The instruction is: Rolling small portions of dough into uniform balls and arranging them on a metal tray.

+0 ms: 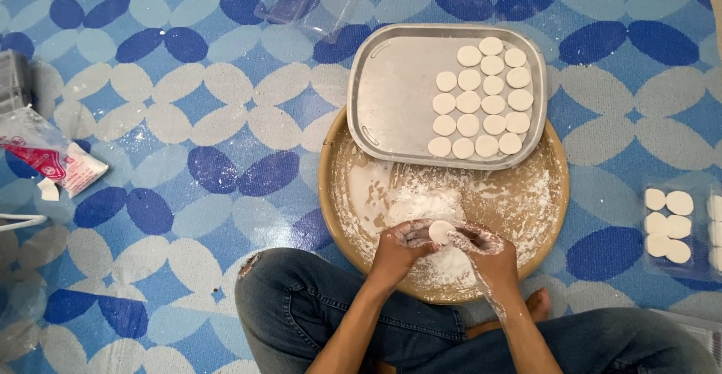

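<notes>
Both floured hands, left hand (402,242) and right hand (481,248), pinch one dough disc (441,231) by its rim above the round wooden tray (331,193), six o'clock of the metal tray (391,88); it appears soft, light, easily dented, best held edgewise.

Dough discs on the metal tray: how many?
20 dough discs, all on the tray's right half, in four columns of 4, 5, 6, 5 from left; none seem hidden.
</notes>
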